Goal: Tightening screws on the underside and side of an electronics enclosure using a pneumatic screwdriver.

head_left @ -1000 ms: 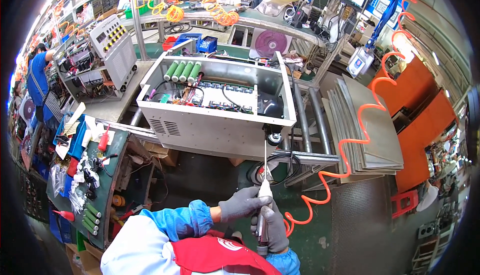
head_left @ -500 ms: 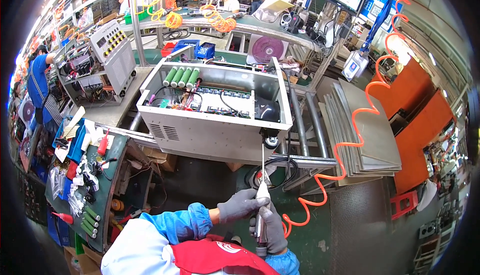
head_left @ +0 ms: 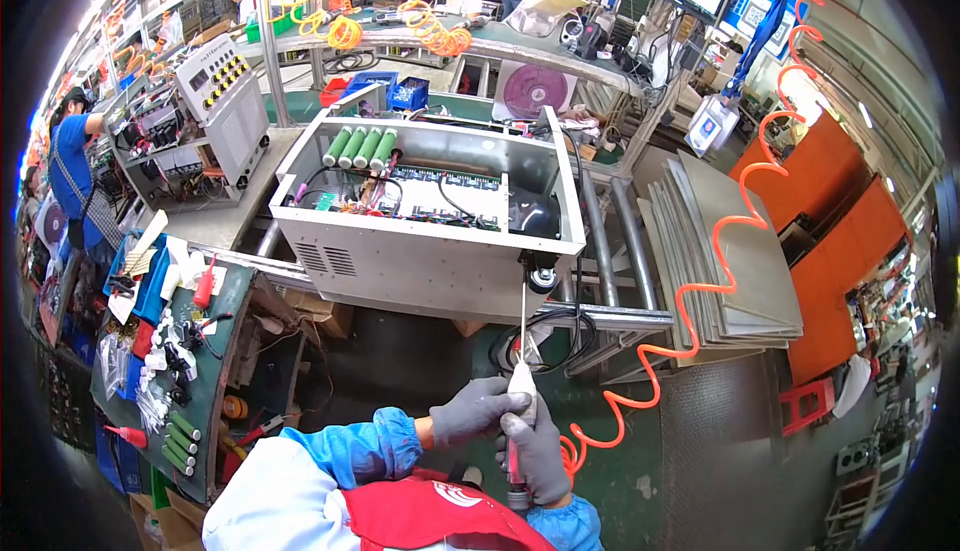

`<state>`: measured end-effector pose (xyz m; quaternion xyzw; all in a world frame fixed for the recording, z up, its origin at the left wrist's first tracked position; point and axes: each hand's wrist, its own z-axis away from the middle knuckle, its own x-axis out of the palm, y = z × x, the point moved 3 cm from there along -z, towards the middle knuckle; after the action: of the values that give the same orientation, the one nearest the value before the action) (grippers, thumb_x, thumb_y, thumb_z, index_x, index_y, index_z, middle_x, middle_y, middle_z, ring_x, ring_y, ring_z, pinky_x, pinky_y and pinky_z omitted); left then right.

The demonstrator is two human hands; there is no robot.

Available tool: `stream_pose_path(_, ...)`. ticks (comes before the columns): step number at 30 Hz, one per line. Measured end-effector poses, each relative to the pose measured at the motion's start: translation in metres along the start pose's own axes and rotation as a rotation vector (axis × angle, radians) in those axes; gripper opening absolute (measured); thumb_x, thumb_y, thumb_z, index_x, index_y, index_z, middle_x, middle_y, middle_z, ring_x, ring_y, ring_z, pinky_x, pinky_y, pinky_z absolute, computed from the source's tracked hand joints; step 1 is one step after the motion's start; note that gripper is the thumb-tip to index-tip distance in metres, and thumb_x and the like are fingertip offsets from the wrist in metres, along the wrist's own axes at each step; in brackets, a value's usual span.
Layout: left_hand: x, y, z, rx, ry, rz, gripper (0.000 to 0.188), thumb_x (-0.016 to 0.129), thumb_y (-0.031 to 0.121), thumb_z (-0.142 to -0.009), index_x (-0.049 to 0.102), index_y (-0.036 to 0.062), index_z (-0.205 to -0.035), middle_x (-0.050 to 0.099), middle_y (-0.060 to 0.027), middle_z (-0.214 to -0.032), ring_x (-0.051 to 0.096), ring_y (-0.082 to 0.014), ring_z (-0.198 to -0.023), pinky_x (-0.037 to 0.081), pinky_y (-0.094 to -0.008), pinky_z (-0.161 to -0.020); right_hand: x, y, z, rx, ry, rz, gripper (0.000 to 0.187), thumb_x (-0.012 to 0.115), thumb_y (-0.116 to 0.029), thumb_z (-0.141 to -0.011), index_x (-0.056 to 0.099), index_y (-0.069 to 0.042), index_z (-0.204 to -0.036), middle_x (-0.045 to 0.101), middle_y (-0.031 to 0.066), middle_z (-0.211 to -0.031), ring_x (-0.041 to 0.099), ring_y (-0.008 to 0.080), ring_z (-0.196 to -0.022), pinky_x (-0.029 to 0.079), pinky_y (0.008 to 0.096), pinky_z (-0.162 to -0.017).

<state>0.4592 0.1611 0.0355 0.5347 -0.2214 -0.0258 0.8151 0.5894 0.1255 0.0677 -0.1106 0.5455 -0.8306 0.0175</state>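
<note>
Both of my hands wear grey gloves. My right hand [head_left: 541, 451] is wrapped round the body of an air screwdriver [head_left: 522, 381], and my left hand [head_left: 475, 411] grips it near its white nose. The long thin bit points up and away from me, its end beside a caster [head_left: 543, 280] at the right of a grey metal chassis [head_left: 420, 276]. Whether the tip touches a screw is too small to tell. Lying open, the chassis shows green cylinders [head_left: 360, 148], circuit boards and wires inside. A coiled orange hose [head_left: 655, 376] runs up to the right from the right hand.
At left, a green bench [head_left: 225, 351] carries loose parts, a blue bin [head_left: 152, 296] and red bottles. Metal sheets [head_left: 725, 251] lean right of the roller conveyor [head_left: 625, 241]. Another unit [head_left: 225, 116] stands at back left, near a person in blue [head_left: 72, 161].
The screwdriver and both hands have shifted very slightly left, the nose tipping a little higher. The hose coils sway slightly. Both hands keep their hold.
</note>
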Motion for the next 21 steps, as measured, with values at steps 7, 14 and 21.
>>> stream_pose_path(7, 0.0, 0.0, 0.001, -0.043, -0.053, 0.085, 0.039, 0.061, 0.031, -0.092, 0.059, -0.002, -0.114, 0.062, -0.0052, -0.097, 0.056, -0.0106, -0.084, 0.047, -0.0277, -0.072, -0.004, 0.007, -0.009, -0.249, 0.063, 0.208, 0.062, 0.066, -0.014, -0.081, 0.041, -0.005, -0.138, 0.058, 0.0045, -0.083, 0.056, 0.011, -0.061, 0.047, 0.0262, -0.05)
stream_pose_path(14, 0.002, 0.017, 0.008, -0.036, -0.079, 0.049, 0.041, 0.06, 0.03, -0.092, 0.059, -0.0036, -0.117, 0.063, -0.0079, -0.104, 0.057, -0.0134, -0.093, 0.048, -0.0306, -0.084, 0.0, 0.0, -0.004, -0.151, 0.059, 0.196, 0.065, 0.067, -0.014, -0.081, 0.039, -0.004, -0.139, 0.059, 0.0059, -0.086, 0.056, 0.0106, -0.06, 0.046, 0.0258, -0.05)
stream_pose_path(21, -0.005, 0.003, -0.001, 0.0, -0.105, 0.076, 0.04, 0.059, 0.028, -0.094, 0.058, -0.0036, -0.118, 0.062, -0.0066, -0.104, 0.058, -0.0112, -0.089, 0.049, -0.0273, -0.078, -0.002, 0.009, -0.007, -0.241, 0.1, 0.321, 0.067, 0.067, -0.014, -0.082, 0.036, -0.004, -0.14, 0.058, 0.0059, -0.085, 0.056, 0.011, -0.06, 0.047, 0.0254, -0.05)
